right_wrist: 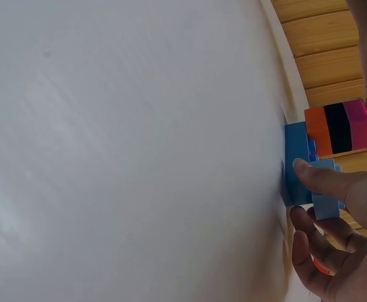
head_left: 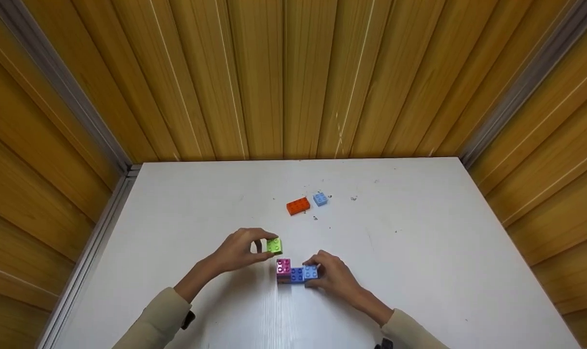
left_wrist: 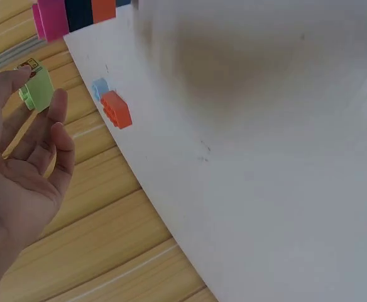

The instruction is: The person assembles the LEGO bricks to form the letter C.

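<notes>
My left hand (head_left: 240, 250) pinches a lime green toy brick (head_left: 274, 245) between thumb and fingers, above and just behind the stacked bricks. A printed mark shows on the green brick's side in the left wrist view. My right hand (head_left: 338, 277) grips the right end of a brick assembly on the table. The assembly has a long blue brick (right_wrist: 296, 148) at the bottom and a light blue brick (head_left: 310, 272) on its right end. On its left end rises a stack of an orange brick (right_wrist: 317, 133), a black brick (right_wrist: 337, 128) and a pink brick (head_left: 283, 266) on top.
A red-orange brick (head_left: 298, 206) and a small light blue brick (head_left: 320, 198) lie apart from the assembly, farther back on the white table (head_left: 186, 203). Yellow wood-look panels (head_left: 303, 82) stand behind the table and at both sides. Small dark specks mark the tabletop.
</notes>
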`<state>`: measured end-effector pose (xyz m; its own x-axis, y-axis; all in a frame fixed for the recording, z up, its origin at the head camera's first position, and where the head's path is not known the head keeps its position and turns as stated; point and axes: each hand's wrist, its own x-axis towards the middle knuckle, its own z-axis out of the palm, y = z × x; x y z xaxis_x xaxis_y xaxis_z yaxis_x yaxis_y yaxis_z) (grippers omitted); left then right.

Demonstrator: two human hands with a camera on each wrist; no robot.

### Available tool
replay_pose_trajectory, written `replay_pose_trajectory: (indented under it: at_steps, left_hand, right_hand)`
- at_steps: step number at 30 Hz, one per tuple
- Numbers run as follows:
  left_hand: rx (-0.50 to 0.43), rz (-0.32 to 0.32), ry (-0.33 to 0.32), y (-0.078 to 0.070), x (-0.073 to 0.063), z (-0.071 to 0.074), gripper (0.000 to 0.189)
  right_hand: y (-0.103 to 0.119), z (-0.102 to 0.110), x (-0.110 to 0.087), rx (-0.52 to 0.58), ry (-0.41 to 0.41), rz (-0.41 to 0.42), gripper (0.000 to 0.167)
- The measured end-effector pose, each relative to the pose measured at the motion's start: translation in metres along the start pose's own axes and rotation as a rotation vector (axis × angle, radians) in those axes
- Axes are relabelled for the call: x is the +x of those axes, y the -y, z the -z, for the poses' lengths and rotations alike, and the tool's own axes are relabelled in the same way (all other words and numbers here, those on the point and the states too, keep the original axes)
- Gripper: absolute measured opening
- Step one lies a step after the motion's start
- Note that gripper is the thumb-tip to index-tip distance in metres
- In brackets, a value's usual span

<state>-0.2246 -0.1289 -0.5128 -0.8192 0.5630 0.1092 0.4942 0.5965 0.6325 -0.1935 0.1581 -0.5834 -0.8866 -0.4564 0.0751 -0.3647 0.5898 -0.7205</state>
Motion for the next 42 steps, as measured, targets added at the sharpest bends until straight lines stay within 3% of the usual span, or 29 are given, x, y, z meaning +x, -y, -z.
replay_pose_trajectory:
  at_steps: [6, 15, 33, 42]
  left_hand:
    - [-0.052, -0.031, 0.082, -0.013, -0.005, -0.017, 0.040]
    - [-0.007, -0.047, 0.041, -0.019, -0.012, -0.023, 0.039]
    - [-0.025, 0.006, 0.110, -0.021, -0.004, -0.013, 0.040]
    - [0.056, 0.035, 0.129, -0.027, -0.002, -0.017, 0.039]
  right_hand:
    - [-0.002, 0.000, 0.000, 0.009, 0.003, -0.017, 0.038]
    - [-0.004, 0.001, 0.002, 0.036, 0.003, 0.004, 0.039]
    - [-0.004, 0.001, 0.005, 0.052, -0.004, 0.011, 0.038]
    - [-0.004, -0.003, 0.002, 0.061, -0.018, 0.016, 0.040]
